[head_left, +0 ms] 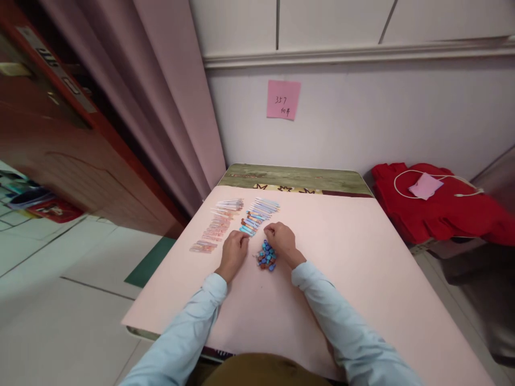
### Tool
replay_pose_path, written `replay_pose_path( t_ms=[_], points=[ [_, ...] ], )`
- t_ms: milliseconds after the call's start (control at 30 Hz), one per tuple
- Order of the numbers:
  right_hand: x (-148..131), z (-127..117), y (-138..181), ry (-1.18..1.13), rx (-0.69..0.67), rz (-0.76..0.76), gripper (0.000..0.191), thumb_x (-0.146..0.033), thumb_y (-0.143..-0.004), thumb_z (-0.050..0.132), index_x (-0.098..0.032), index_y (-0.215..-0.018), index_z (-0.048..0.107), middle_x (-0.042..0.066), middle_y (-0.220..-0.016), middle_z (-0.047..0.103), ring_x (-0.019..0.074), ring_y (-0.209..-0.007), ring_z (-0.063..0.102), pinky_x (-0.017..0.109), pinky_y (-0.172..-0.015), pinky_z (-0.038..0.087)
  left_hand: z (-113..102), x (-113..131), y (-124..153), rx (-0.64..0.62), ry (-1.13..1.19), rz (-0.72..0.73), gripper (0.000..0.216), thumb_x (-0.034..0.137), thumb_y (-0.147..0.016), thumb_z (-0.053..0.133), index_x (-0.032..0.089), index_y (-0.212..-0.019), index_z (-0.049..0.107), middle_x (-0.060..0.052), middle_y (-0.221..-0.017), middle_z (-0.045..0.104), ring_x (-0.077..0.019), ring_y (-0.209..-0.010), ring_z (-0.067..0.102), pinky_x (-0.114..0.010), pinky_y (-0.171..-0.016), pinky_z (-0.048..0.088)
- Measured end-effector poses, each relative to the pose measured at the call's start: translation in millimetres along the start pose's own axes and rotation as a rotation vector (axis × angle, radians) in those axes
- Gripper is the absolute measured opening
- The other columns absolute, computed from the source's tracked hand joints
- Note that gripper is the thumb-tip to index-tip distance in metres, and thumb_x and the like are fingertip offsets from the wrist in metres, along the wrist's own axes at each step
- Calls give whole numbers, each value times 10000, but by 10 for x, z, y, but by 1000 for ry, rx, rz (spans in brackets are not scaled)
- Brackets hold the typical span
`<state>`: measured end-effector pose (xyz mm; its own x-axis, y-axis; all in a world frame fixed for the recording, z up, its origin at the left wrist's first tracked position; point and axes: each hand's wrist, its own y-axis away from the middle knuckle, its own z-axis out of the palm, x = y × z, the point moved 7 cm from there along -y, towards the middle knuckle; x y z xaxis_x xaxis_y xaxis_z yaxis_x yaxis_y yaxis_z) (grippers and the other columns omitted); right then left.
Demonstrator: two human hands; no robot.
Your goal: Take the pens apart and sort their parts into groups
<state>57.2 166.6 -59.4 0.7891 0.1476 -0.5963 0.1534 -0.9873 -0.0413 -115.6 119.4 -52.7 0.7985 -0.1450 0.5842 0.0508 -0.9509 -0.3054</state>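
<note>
My left hand (233, 253) rests on the table with its fingers curled and pressed together, just below the near end of a row of blue pens (261, 210). Some of these pens have brown figure-like parts at their ends. My right hand (282, 239) is closed in a pinch above a small heap of blue, teal and brown pieces (265, 257), which look like pen caps. Whatever lies between the fingertips of either hand is too small to make out. Left of the blue row, pale clear and pinkish pen-like sticks (217, 228) lie side by side in several groups.
A pale pink sheet (354, 268) covers the table. Its green far edge (298, 174) meets the wall, where a pink note (284, 100) is stuck. Red cloth (402, 214) with a white cable (398, 185) lies at the right. A brown door (100, 150) and curtain (173, 86) stand left.
</note>
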Motion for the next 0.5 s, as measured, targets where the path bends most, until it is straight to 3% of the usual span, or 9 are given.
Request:
replay_pose_path(
  t_ms=[200, 400, 500],
  points=[
    [-66, 65, -43, 51, -23, -21, 246, -298, -938, 510, -279, -961, 754, 49, -1031, 685, 188, -929, 629, 267, -738, 416, 39, -2, 62, 47, 15, 37, 188, 183, -890, 481, 202, -883, 668, -72, -926, 646, -219, -933, 610, -351, -879, 478],
    [-88, 100, -59, 57, -5, -27, 305, -280, -949, 503, -329, -1176, 701, 45, -1096, 673, 185, -950, 629, 268, -764, 418, 40, -42, 79, 47, 38, 21, 176, 194, -898, 489, 206, -908, 664, -68, -945, 642, -213, -946, 608, -346, -882, 479],
    [-96, 88, -31, 45, 6, -29, 276, -287, -961, 479, -294, -1073, 731, 43, -1042, 675, 179, -930, 626, 263, -748, 407, 34, -54, 87, 52, 58, 17, 176, 199, -907, 486, 208, -889, 661, -63, -931, 642, -207, -929, 607, -341, -869, 482]
  ],
)
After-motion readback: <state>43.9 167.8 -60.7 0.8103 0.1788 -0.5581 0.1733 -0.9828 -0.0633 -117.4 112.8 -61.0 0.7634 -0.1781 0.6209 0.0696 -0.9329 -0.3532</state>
